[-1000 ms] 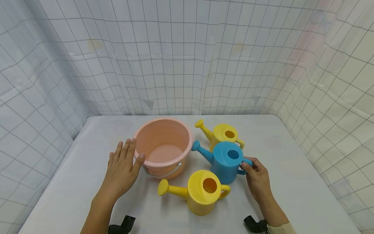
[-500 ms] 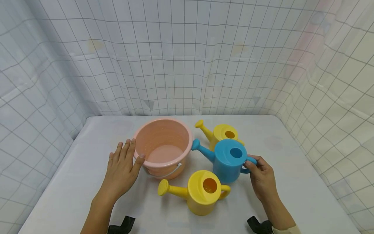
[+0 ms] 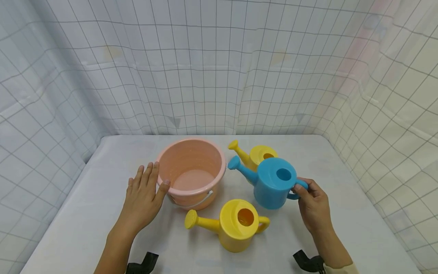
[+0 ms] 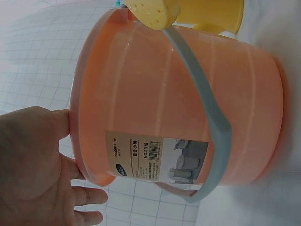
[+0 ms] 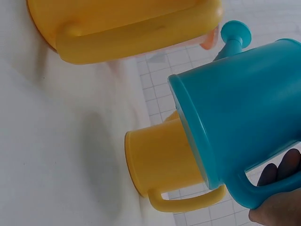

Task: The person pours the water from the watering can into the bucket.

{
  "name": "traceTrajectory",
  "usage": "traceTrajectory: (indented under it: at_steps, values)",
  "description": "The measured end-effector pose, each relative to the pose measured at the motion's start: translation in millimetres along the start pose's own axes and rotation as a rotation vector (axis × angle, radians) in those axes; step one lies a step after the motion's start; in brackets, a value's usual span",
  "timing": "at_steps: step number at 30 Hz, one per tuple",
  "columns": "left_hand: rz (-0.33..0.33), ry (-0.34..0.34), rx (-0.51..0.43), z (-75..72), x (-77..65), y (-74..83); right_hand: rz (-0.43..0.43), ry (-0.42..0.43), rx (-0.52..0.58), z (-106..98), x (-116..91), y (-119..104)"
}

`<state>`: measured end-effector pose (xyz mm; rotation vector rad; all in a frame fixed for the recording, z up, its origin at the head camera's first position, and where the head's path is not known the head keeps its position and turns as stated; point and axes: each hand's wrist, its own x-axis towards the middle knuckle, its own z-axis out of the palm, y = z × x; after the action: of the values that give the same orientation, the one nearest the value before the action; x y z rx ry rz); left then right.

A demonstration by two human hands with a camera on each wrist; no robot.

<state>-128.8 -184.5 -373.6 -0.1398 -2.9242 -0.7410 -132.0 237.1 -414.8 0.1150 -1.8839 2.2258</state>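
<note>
My right hand (image 3: 315,207) grips the handle of a blue watering can (image 3: 272,188). In the right wrist view the blue can (image 5: 244,108) hangs above the table, its base off the surface. My left hand (image 3: 142,201) lies with straight fingers against the rim of a pink bucket (image 3: 196,194). The left wrist view has the thumb and a finger touching that rim, and a label (image 4: 150,157) on the bucket's side. One yellow watering can (image 3: 236,232) stands in front; another yellow watering can (image 3: 260,154) stands behind, partly hidden by the blue one.
A white cloth covers the table (image 3: 345,213). Checked white curtains (image 3: 219,76) enclose it at the back and both sides. The front yellow can's spout (image 3: 205,222) points left, in front of the bucket. A grey handle (image 4: 218,127) hangs down the bucket's side.
My right hand has lifted the blue watering can and shifted it to the right and slightly back. The left hand, bucket and yellow cans have stayed in place.
</note>
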Motion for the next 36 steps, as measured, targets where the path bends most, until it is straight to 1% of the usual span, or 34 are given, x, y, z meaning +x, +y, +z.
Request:
traceTrajectory:
  at_steps: [12, 19, 24, 36]
  values:
    - [-0.001, 0.002, 0.001, -0.3, 0.8, 0.9, -0.025, -0.008, 0.020, 0.1, 3.0, -10.0]
    - [0.000, 0.008, 0.003, -0.2, 0.7, 1.1, -0.040, -0.038, 0.035, 2.5, 5.7, -18.7]
    - [-0.003, 0.005, 0.005, -0.5, 0.6, 1.6, -0.046, -0.057, 0.032, 4.8, 7.3, -25.6]
    - [0.018, 0.026, -0.012, 0.7, 0.6, 1.0, -0.063, -0.069, -0.007, 12.8, 9.6, -41.9]
